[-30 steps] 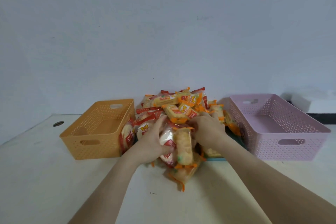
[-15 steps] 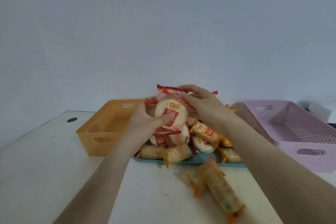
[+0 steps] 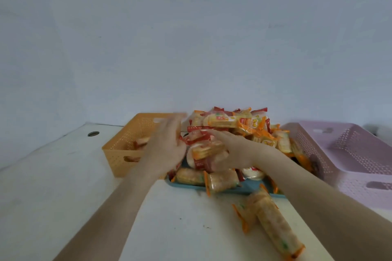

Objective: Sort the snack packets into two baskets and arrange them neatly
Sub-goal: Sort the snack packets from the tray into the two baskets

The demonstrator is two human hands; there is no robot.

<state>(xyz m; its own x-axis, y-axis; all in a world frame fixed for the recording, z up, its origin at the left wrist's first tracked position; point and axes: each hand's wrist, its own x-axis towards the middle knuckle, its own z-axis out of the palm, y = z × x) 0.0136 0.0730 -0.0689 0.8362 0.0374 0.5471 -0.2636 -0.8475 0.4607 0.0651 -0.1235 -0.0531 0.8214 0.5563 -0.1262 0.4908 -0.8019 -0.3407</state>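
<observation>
Heaped on a flat teal plastic tray (image 3: pixel 246 187) at the middle of the white desk (image 3: pixel 53 186), a pile of red and orange wrapped snack packets (image 3: pixel 237 129) is seen. To the left of the tray, touching its corner, an orange perforated plastic basket (image 3: pixel 118 154) is placed; a few red-trimmed packets (image 3: pixel 141 141) are visible inside it through the wall holes. To the right of the tray a pink perforated plastic basket (image 3: pixel 350 154) is set. In front of the tray, two long orange-ended rice-roll packets (image 3: pixel 273 222) are lying on the desk, and two more rolls (image 3: pixel 210 180) are resting along the tray's near edge. The left hand (image 3: pixel 167 146) is blurred above the tray's left end, fingers spread and loose, nothing gripped. The right hand (image 3: pixel 231 154) is laid against the front of the pile, its fingers (image 3: pixel 214 133) curled around round red-labelled packets (image 3: pixel 201 152). Whether these are truly gripped cannot be told.
</observation>
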